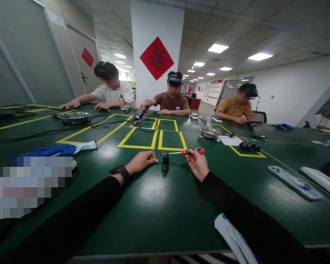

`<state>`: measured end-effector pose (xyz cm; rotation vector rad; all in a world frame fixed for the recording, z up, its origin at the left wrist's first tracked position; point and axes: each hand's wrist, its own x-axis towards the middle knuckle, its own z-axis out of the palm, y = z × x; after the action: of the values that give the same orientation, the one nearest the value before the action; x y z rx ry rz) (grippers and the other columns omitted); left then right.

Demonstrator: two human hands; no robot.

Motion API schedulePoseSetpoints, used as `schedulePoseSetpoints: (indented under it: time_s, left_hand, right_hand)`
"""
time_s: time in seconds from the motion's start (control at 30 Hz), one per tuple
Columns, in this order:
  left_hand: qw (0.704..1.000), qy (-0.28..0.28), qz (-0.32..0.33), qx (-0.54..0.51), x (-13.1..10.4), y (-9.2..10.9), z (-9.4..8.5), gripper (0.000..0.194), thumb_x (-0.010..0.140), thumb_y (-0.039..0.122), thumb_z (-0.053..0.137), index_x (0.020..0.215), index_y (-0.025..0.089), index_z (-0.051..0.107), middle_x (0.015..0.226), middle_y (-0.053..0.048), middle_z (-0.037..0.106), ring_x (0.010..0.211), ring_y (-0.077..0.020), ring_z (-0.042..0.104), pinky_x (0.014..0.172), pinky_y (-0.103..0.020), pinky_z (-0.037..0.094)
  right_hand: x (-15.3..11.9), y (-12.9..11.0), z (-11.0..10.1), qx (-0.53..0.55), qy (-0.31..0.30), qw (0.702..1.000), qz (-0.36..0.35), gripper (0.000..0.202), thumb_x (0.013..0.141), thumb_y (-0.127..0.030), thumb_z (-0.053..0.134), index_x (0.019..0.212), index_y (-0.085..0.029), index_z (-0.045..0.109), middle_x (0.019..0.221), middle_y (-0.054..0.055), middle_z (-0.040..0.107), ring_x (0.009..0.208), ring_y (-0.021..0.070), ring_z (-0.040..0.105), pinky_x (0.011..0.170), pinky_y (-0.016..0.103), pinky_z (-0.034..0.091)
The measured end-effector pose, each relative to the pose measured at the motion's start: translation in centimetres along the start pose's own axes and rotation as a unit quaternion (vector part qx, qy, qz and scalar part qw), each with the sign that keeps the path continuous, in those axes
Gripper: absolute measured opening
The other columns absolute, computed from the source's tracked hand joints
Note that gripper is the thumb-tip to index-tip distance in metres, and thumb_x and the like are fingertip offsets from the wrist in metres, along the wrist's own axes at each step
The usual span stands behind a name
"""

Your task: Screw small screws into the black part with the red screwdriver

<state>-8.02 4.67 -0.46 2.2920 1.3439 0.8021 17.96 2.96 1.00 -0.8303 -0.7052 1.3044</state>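
Note:
My right hand (pixel 198 164) holds a red and black screwdriver (pixel 193 151) by its handle, the thin shaft pointing left. The shaft's tip is near the top of a small black part (pixel 165 161) that stands upright on the green table (pixel 154 227). Just left of that part, my left hand (pixel 142 161) rests on the table with its fingers curled together. The hand and the black part are apart. Whether anything small is between its fingers cannot be made out.
Blue-white gloves (pixel 60 149) lie left, another glove (pixel 233 234) near the front edge. Metal bowls (pixel 76 117) (pixel 209 132), black blocks (pixel 250 145), a phone (pixel 294 182) and cables (pixel 46 129) lie about. Several people sit across the table; one person (pixel 172 99) holds a black tool (pixel 142 112).

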Motion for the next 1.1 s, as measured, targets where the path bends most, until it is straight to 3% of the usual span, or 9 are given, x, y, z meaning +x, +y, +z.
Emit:
schedulePoseSetpoints:
  time_s: [0.33, 0.6, 0.8, 0.93, 1.1]
  left_hand:
    - [0.996, 0.08, 0.024, -0.033, 0.2, 0.4, 0.4, 0.033, 0.068, 0.045, 0.066, 0.085, 0.017, 0.062, 0.073, 0.0, 0.053, 0.062, -0.0126, 0.045, 0.058, -0.024, 0.036]
    - [0.993, 0.108, 0.038, -0.016, 0.1, 0.8, 0.0, 0.024, 0.074, 0.04, 0.06, 0.074, 0.016, 0.066, 0.07, -0.001, 0.054, 0.065, -0.0138, 0.047, 0.06, -0.025, 0.036]
    - [0.993, 0.119, 0.027, -0.001, -0.2, 1.0, 0.1, 0.024, 0.075, 0.037, 0.057, 0.068, 0.015, 0.062, 0.066, -0.001, 0.054, 0.064, -0.0139, 0.049, 0.058, -0.025, 0.036]
    - [0.991, 0.13, 0.013, -0.004, -0.4, 1.6, 0.1, 0.025, 0.079, 0.037, 0.053, 0.071, 0.015, 0.062, 0.07, -0.002, 0.057, 0.065, -0.0144, 0.049, 0.06, -0.025, 0.037]
    - [0.981, 0.19, -0.026, -0.027, -0.6, 2.2, 0.1, 0.03, 0.085, 0.04, 0.044, 0.082, 0.016, 0.062, 0.073, -0.002, 0.058, 0.067, -0.0147, 0.05, 0.062, -0.026, 0.038]
  right_hand:
    - [-0.6, -0.4, 0.4, 0.004, -0.006, 1.0, 0.013, 0.019, 0.066, -0.017, 0.068, 0.078, -0.02, 0.053, 0.063, -0.002, 0.066, 0.05, 0.009, 0.06, 0.045, 0.018, 0.049]
    - [-0.4, -0.2, 0.3, 0.018, -0.006, 1.0, 0.012, 0.018, 0.067, -0.016, 0.068, 0.077, -0.019, 0.053, 0.061, -0.002, 0.065, 0.047, 0.0079, 0.058, 0.042, 0.016, 0.047]
    - [-0.2, -0.1, 0.1, 0.056, 0.013, 0.998, -0.021, 0.011, 0.074, -0.023, 0.06, 0.079, -0.019, 0.05, 0.063, -0.001, 0.067, 0.055, 0.0111, 0.064, 0.053, 0.02, 0.053]
    - [-0.6, 0.5, 0.3, -0.001, -0.049, 0.996, -0.074, 0.021, 0.071, -0.024, 0.063, 0.087, -0.022, 0.05, 0.081, 0.001, 0.069, 0.063, 0.0133, 0.067, 0.059, 0.025, 0.055]
    - [-0.6, 1.0, 0.2, -0.116, -0.137, 0.978, -0.107, 0.026, 0.063, -0.017, 0.066, 0.084, -0.022, 0.051, 0.106, 0.002, 0.063, 0.075, 0.0127, 0.065, 0.067, 0.029, 0.055]
